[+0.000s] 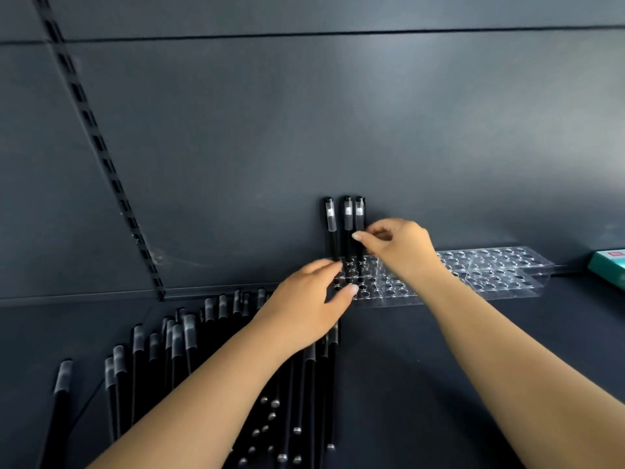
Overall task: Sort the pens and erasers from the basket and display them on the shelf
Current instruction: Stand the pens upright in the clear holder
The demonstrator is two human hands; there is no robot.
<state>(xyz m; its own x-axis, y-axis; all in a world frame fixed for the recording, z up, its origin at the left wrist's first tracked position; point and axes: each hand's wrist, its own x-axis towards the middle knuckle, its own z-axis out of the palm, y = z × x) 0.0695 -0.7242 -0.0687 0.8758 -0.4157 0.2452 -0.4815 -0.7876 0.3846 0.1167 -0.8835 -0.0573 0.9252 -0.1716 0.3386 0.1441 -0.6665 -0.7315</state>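
Observation:
Three black pens with clear caps stand upright in the left end of a clear acrylic holder [473, 286] full of round holes, on the dark shelf [422, 350]. My right hand [399, 245] pinches the rightmost upright pen [359, 218] at mid-barrel. My left hand [311, 306] rests with straight fingers on the holder's left end, its thumb on the front edge. A pile of black pens [176, 350] lies on the shelf to the left, partly under my left forearm.
A teal box [608, 267] sits at the far right edge of the shelf. The dark back panel [304, 130] rises behind the holder, with a slotted upright rail [101, 150] at the left.

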